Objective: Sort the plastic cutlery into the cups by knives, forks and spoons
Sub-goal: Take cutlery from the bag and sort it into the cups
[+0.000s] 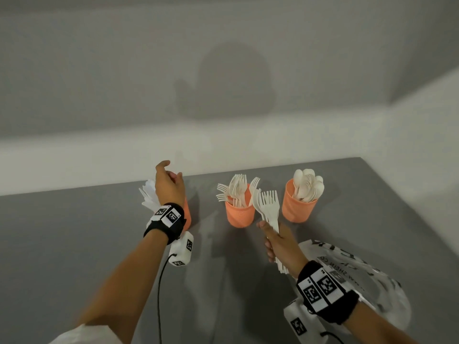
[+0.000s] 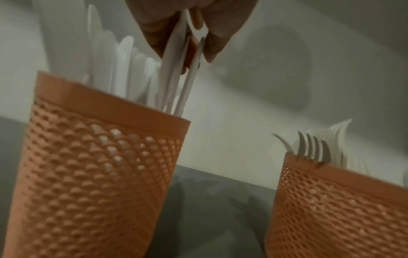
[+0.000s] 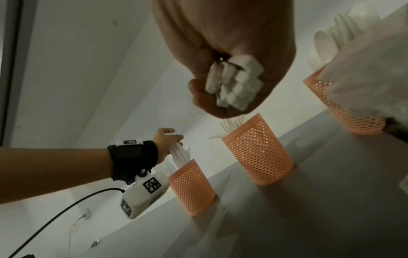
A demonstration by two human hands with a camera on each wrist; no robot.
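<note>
Three orange mesh cups stand in a row on the grey table (image 1: 87,232). My left hand (image 1: 171,184) hovers over the left cup (image 1: 188,214) and pinches a few white knives (image 2: 176,78) whose lower ends are inside that cup (image 2: 95,165), beside other knives (image 1: 149,194). The middle cup (image 1: 239,216) holds forks and the right cup (image 1: 299,208) holds spoons. My right hand (image 1: 278,242) grips a bundle of white forks (image 1: 269,207) upright, just in front of the gap between the middle and right cups. The handle ends (image 3: 236,83) stick out of my fist.
A crumpled white plastic bag (image 1: 360,276) with black print lies at the near right, under my right forearm. A black cable (image 1: 160,294) runs from the left wrist camera toward me. A pale wall rises just behind the cups.
</note>
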